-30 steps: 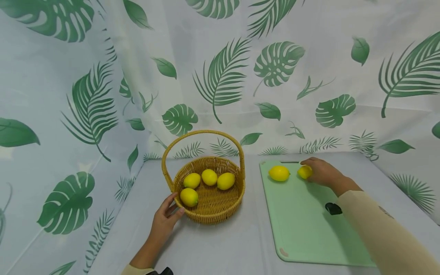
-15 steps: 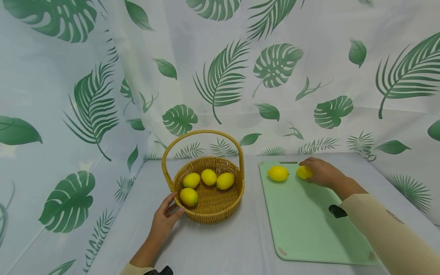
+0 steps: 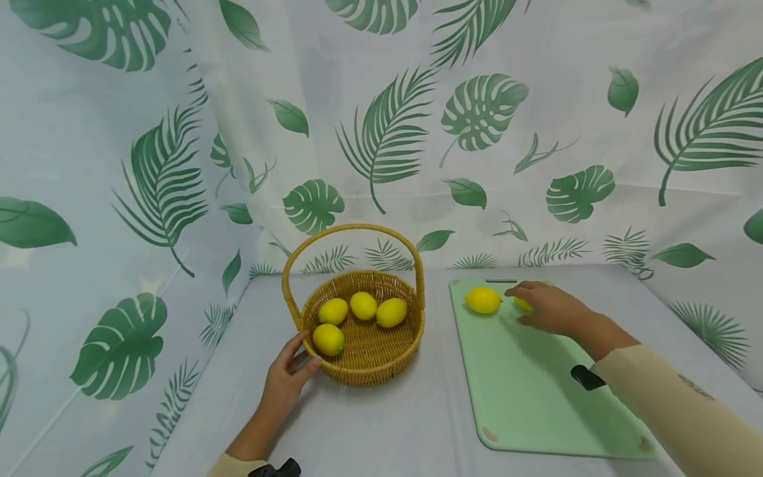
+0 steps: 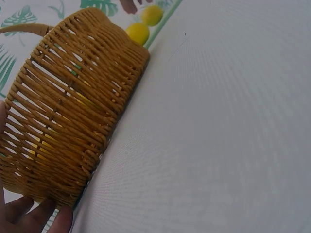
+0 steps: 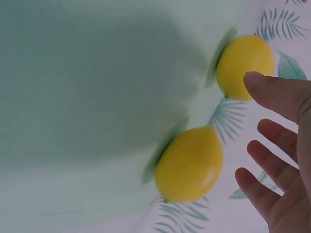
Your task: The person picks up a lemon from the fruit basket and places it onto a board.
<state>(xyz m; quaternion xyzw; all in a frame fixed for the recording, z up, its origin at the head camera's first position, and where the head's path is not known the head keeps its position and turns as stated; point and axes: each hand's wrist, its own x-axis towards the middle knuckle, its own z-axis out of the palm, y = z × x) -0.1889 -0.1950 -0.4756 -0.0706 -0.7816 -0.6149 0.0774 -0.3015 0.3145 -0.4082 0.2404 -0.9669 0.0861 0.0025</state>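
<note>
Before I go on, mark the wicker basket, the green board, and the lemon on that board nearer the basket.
Wicker basket (image 3: 368, 375): head view, its front wall.
Green board (image 3: 518, 397): head view, its bare surface.
Lemon nearer the basket (image 3: 483, 301): head view, middle of its peel.

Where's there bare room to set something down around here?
Free: the green cutting board, left of the right sleeve and nearer than its two lemons; the white tablecloth between board and wicker basket. Crowded: the board's far end, by the right hand, and the basket's left and far sides, with four lemons inside and the left hand outside.
</note>
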